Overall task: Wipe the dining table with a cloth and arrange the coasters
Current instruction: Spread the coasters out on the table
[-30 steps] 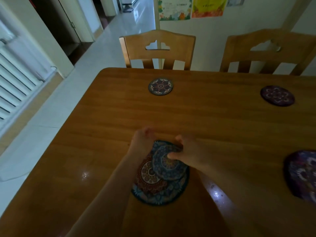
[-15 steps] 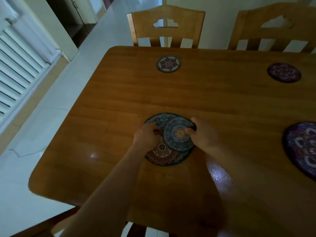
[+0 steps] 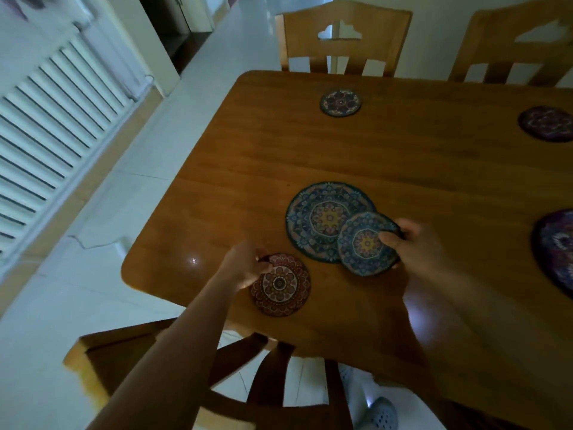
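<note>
On the worktop (image 3: 403,169): four small coasters, two large mats. Left hand (image 3: 245,268) fingers pinch the red coaster (image 3: 280,285) near the front corner. Right hand (image 3: 415,246) fingers pinch the blue coaster (image 3: 362,248), overlapping the blue mat (image 3: 322,218). Far coaster (image 3: 341,103), purple coaster (image 3: 547,124), purple mat (image 3: 558,249) lie apart.

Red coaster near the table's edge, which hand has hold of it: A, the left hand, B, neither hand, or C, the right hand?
A: the left hand pinches the rim of the red coaster, while the right hand holds the blue coaster.
</note>
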A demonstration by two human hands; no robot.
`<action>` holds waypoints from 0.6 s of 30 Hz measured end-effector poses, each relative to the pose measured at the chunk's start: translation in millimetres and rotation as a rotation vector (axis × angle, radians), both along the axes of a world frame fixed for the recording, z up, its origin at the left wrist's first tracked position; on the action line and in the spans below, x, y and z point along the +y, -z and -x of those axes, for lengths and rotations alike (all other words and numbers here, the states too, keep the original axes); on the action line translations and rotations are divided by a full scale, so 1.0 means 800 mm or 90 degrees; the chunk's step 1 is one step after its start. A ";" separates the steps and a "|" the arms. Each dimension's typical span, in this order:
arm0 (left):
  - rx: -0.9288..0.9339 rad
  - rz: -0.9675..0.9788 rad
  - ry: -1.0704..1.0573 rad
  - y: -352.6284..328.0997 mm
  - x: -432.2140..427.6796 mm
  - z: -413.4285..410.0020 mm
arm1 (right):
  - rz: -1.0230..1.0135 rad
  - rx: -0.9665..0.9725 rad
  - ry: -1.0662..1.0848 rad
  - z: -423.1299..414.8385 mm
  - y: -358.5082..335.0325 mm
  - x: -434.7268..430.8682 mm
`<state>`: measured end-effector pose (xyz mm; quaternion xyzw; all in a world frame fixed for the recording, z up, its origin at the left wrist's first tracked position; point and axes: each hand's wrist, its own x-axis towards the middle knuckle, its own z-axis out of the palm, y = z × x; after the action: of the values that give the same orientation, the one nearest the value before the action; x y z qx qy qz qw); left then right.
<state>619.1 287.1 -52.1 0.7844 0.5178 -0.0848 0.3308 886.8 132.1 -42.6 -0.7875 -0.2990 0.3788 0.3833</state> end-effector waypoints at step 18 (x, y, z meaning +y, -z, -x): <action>-0.178 -0.007 -0.063 -0.002 -0.054 -0.108 | 0.168 0.048 0.049 -0.015 0.012 -0.074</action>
<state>705.6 244.0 -50.6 0.7638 0.5054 0.0441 0.3991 898.9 72.6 -51.8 -0.8273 -0.2015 0.4291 0.3013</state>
